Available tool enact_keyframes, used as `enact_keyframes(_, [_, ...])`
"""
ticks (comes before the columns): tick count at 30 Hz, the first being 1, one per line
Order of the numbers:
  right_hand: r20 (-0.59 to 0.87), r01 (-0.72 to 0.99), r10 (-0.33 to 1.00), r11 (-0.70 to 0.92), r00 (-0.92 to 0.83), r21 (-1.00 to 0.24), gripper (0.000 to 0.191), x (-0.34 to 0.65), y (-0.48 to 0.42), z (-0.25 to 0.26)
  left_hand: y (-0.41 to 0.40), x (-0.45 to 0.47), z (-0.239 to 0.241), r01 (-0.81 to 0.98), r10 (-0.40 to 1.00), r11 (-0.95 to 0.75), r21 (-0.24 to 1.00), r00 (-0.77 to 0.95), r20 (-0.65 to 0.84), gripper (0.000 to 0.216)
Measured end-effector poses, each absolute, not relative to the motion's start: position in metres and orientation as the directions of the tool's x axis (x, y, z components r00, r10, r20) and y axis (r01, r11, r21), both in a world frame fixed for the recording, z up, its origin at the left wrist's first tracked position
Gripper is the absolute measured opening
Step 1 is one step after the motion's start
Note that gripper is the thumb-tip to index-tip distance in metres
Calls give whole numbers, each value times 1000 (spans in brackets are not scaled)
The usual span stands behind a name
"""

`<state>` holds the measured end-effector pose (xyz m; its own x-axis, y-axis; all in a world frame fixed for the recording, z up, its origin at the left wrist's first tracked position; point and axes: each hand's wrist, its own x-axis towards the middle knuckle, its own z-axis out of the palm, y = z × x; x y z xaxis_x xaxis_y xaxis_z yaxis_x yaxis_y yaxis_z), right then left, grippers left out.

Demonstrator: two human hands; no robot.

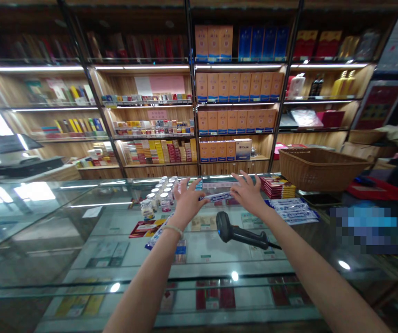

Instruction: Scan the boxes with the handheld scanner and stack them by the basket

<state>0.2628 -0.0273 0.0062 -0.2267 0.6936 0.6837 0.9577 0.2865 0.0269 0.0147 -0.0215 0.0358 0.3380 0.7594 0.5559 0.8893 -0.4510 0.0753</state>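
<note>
A slim blue-and-white packet [216, 197] is stretched level between my two hands above the glass counter. My left hand [187, 200] pinches its left end, and my right hand [248, 193] pinches the right end, while the other fingers of both are spread. Just below lies a black barcode scanner [239, 232], its cable passing behind my right forearm. Similar blue-and-white packets [291, 209] lie in a pile to the right of my right hand. Another such packet [155, 237] is partly hidden by my left forearm, beside a red-and-yellow packet [143, 228].
Several small white-lidded jars [165, 201] stand left of my left hand. A stack of red packets [278, 186] sits behind the pile on the right, near a brown woven basket [324, 169]. Shelves of boxed goods [233, 122] line the wall.
</note>
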Motion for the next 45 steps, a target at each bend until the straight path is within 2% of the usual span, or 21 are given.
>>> enact_keyframes(14, [717, 965, 680, 260, -154, -39, 13, 278, -17, -17, -7, 32, 15, 881, 740, -468, 69, 347, 576, 17])
enact_keyframes(18, [750, 966, 636, 256, -182, 17, 12, 276, -21, -19, -7, 32, 12, 875, 732, -478, 72, 352, 583, 16])
enact_keyframes(26, [770, 942, 562, 299, -301, 151, 31, 270, -31, -23, -8, 30, 5, 865, 714, -501, 44, 384, 585, 17])
enact_keyframes(32, [768, 947, 570, 280, -294, 155, 22, 271, -31, -28, -12, 32, 5, 859, 717, -508, 53, 388, 579, 16])
enact_keyframes(38, [775, 948, 560, 276, -292, 158, 23, 270, -32, -26, -13, 33, 3, 866, 705, -497, 55, 366, 608, 20])
enact_keyframes(45, [804, 956, 544, 275, -241, 100, 26, 271, -34, -24, -18, 34, 5, 875, 644, -484, -17, 369, 670, 35])
